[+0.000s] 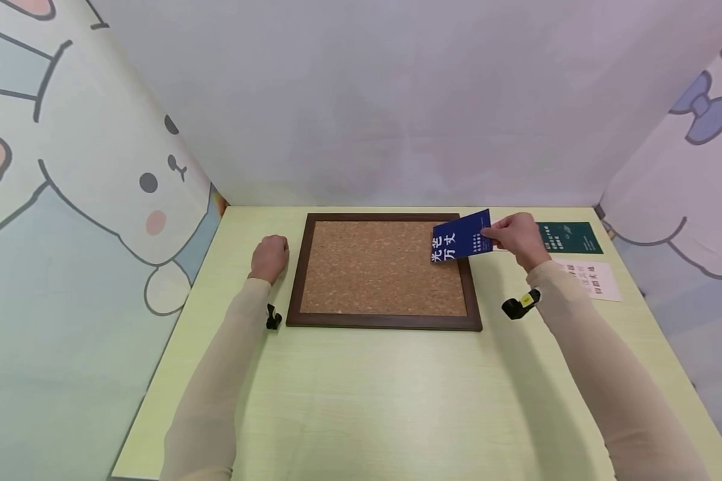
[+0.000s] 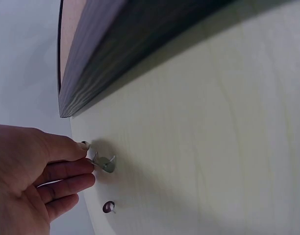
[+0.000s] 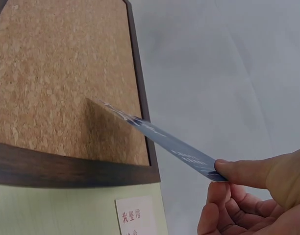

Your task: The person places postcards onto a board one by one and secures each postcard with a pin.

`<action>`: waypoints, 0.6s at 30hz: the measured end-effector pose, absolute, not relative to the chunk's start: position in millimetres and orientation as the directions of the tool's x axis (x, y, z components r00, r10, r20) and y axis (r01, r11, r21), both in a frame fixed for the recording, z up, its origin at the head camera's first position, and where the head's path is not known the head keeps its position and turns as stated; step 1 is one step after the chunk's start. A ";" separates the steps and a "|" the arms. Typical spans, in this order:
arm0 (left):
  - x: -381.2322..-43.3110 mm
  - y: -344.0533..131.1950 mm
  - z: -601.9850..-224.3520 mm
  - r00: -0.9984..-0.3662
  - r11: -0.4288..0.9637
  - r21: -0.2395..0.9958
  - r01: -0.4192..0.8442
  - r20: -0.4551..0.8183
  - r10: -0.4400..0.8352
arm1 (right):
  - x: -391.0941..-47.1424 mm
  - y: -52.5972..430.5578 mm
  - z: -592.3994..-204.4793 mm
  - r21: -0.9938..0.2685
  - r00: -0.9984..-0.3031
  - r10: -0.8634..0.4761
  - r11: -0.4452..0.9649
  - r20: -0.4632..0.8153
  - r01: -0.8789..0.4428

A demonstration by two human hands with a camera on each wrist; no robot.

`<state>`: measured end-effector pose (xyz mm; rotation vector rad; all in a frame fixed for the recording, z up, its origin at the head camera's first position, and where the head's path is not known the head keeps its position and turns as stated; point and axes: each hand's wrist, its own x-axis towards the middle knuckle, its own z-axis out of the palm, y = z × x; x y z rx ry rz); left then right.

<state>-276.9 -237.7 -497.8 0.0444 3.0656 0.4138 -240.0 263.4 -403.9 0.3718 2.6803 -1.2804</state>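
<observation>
Two cartoon-printed side walls [image 1: 102, 220], one plain back wall [image 1: 361, 107], one pale table [image 1: 373, 401], one framed corkboard [image 1: 385, 267].
The right hand [image 1: 515, 234] pinches one blue card [image 1: 464, 235], tilted over the board's far right corner; one green card [image 1: 570, 238] and two pink cards [image 1: 598, 279] lie right of it. The left hand [image 2: 32, 181], fingers bent, is beside at least two tacks [image 2: 108, 207]; whether it grips one cannot be told.
</observation>
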 end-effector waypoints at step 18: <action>-276.8 -238.3 -497.8 -0.999 0.966 0.257 0.032 -0.033 0.042 | -256.1 224.0 -415.5 -0.837 -0.964 0.170 0.481 -0.205 0.263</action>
